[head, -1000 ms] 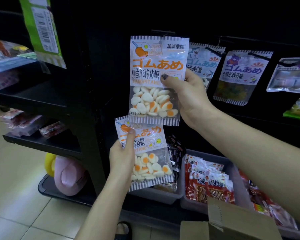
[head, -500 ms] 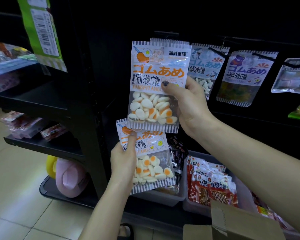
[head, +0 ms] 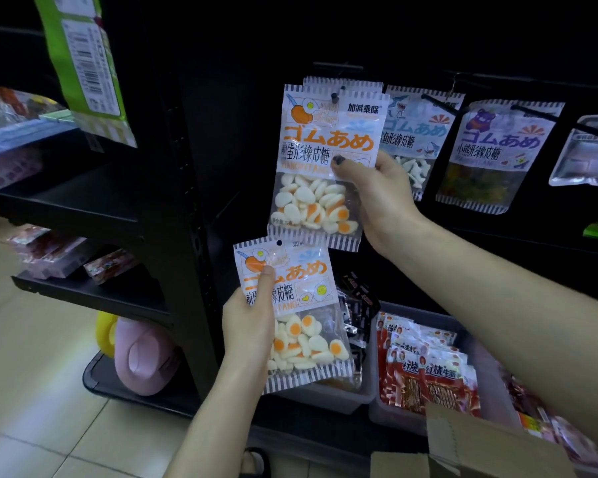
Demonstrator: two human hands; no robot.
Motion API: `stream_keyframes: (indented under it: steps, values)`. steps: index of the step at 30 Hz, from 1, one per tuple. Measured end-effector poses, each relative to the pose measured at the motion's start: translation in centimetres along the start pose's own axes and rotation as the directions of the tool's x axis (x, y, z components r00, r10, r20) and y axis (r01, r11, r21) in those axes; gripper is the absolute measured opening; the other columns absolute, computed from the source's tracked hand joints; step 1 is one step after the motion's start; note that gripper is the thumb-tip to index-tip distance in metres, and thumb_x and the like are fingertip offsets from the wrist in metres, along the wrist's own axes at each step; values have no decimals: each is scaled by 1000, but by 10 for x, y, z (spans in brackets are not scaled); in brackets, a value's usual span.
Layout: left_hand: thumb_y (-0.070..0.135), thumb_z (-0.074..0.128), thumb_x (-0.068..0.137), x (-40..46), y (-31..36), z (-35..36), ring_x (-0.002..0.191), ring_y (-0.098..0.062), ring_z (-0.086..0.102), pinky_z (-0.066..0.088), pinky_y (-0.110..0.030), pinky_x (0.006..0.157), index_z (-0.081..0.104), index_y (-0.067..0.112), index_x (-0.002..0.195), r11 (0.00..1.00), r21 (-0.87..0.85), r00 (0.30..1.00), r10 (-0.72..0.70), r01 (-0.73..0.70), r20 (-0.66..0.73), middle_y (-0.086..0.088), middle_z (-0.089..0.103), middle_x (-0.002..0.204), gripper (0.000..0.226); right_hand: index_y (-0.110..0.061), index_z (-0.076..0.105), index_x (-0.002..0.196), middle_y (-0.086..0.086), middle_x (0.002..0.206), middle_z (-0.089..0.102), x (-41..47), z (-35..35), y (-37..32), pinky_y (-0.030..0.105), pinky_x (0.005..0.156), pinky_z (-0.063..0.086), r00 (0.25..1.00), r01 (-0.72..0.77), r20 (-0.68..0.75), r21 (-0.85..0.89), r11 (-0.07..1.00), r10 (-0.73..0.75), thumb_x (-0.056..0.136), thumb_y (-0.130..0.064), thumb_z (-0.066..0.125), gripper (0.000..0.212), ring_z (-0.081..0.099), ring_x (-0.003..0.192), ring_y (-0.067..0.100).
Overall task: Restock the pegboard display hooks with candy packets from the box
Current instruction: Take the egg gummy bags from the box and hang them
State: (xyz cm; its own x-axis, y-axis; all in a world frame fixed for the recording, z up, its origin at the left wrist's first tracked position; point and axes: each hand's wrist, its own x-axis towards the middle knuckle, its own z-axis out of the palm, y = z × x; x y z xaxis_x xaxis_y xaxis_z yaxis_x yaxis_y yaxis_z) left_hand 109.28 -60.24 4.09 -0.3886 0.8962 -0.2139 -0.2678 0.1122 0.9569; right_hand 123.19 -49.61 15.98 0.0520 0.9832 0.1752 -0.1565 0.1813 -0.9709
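At the black pegboard (head: pixel 256 139), my right hand (head: pixel 377 198) pinching 1 egg-candy packet (head: pixel 325 163) with its hole on the hook (head: pixel 334 96), my left hand (head: pixel 249 326) just below gripping a 2nd egg packet (head: pixel 301 312), shark packet (head: pixel 415 132) hanging beside, cardboard box (head: pixel 480 450) lower right of the board.

1. Your right hand (head: pixel 377 198) is raised at the end of an outstretched forearm, thumb pressed forward against the fingers in a pinch, dark-painted nail showing.
2. Your left hand (head: pixel 247 326) sits lower, fingers wrapped, thumb pointing up, forearm rising from below.
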Motion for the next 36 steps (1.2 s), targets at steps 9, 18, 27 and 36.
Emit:
stream_keyframes:
  steps: [9,18,27,36]
  values:
    - [51,64,100,8,-5,8,86,-16,79,64,-42,87,77,25,98,1000,26,1000,-7,6,12,7,82,89,29,-9,70,105,15,110,76,83,-5,12,53,93,60,996,-34,-85,-107,994,25,96,-10,69,9,75,101,35]
    - [52,63,99,15,-5,15,88,-19,80,63,-48,91,76,24,99,1000,14,999,-3,3,36,4,82,91,31,-8,65,100,10,93,76,118,-9,13,32,62,61,982,-145,-147,-200,969,117,92,-29,76,25,75,67,20]
    - [51,63,99,7,-3,9,86,-14,80,64,-43,87,76,25,102,1000,10,999,17,-18,31,6,82,92,29,-11,47,144,11,134,61,49,-28,34,40,99,53,935,-335,-252,-400,853,249,58,-68,75,106,62,116,29]
    - [48,61,101,-34,10,3,99,-27,79,60,-55,96,75,21,119,999,31,991,29,-33,134,-5,82,106,35,-24,69,127,-5,119,77,-103,-36,26,42,100,57,789,-322,385,-404,856,478,101,-35,64,28,72,112,17]
